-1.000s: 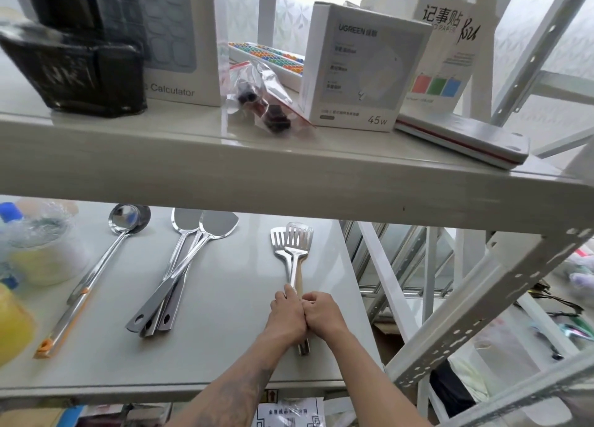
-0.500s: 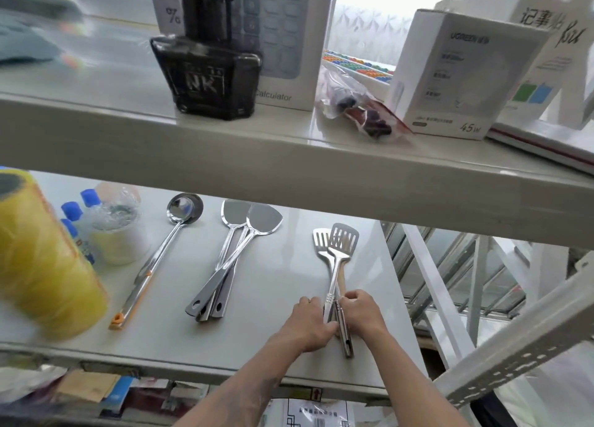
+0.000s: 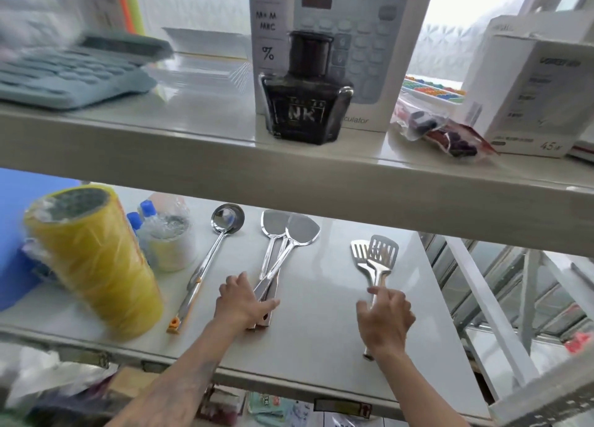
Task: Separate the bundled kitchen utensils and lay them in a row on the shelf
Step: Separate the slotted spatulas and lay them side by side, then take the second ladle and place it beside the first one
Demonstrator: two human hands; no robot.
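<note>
On shelf (image 3: 321,346), spatulas (image 3: 374,259) point away.

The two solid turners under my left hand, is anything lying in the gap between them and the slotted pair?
Nothing visible. The shelf between the solid turners under your left hand and the slotted turners at your right hand is bare.

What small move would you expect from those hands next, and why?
Probably the left hand slides one solid turner away from the other: it rests on their crossed handles and the blades overlap. The slotted turners under the right hand overlap too.
</note>
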